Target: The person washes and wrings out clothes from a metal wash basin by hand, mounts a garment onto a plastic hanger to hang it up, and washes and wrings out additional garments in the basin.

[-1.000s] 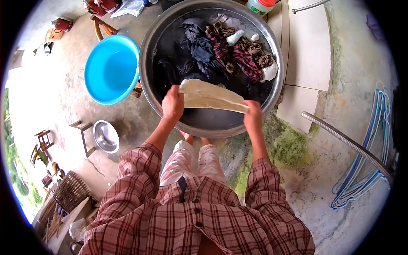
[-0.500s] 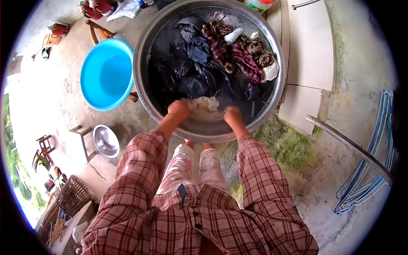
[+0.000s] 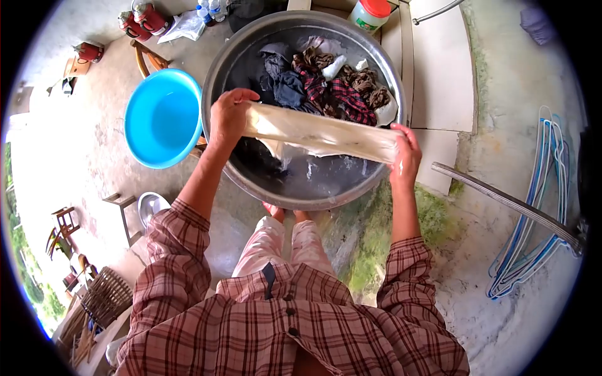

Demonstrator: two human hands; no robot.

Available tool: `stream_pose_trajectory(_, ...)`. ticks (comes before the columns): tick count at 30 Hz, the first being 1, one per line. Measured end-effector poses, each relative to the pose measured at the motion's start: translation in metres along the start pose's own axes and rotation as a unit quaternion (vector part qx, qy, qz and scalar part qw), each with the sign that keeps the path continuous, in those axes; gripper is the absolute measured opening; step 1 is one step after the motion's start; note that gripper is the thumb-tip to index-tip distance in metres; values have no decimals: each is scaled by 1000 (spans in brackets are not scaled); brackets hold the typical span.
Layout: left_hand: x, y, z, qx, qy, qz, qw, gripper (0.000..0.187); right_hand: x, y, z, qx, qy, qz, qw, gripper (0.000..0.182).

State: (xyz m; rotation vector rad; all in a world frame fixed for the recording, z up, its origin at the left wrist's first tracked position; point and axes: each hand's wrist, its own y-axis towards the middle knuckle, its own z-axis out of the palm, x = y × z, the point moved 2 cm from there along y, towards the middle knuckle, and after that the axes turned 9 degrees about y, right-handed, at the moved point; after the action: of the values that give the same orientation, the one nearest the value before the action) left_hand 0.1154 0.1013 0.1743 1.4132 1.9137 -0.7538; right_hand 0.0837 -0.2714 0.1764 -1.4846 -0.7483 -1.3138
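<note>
A wet cream cloth garment point(image 3: 320, 130) is stretched taut between my two hands above a large metal basin point(image 3: 313, 203). My left hand point(image 3: 231, 118) grips its left end, and my right hand point(image 3: 406, 155) holds the right end, a little lower. Part of the garment hangs toward the dark water. Behind it, other laundry lies in the basin: a dark bundled garment point(image 3: 285, 80), a red-and-black plaid cloth point(image 3: 356, 103), brown cloth point(image 3: 378, 97) and a white piece point(image 3: 387, 113). The cream garment hides some of the basin's middle.
To the left is a blue plastic basin point(image 3: 160, 122) on a wooden support, with a small metal bowl point(image 3: 150, 205) below it. A red-lidded container point(image 3: 371, 14) stands behind the large basin. On the right are a braided hose point(image 3: 501, 199) and several hangers point(image 3: 533, 219).
Both hands have risen from the basin's near side and spread apart. The cream garment, earlier bunched low at the water, is now lifted and pulled out between them.
</note>
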Motion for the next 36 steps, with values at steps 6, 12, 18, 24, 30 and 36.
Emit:
stream_pose_trajectory(6,-48,10,-31,51,-39,-19,998,19,59,5,18,4,-35,-164,986,26)
stream_pose_trajectory(12,-32,-5,-9,131,135,69,980,31,49,6,22,27,-52,-77,995,39)
stream_pose_trajectory(18,9,-38,35,175,369,27,913,53,12,12,22,107,-244,-7,964,43)
stream_pose_trajectory(24,48,-49,45,76,369,4,926,27,-16,0,8,183,-571,-34,799,38)
stream_pose_trajectory(30,26,-48,48,41,132,139,981,20,-46,15,4,151,-485,105,855,24)
stream_pose_trajectory(36,2,-43,49,234,-165,-133,949,18,-92,17,-5,20,292,261,920,17)
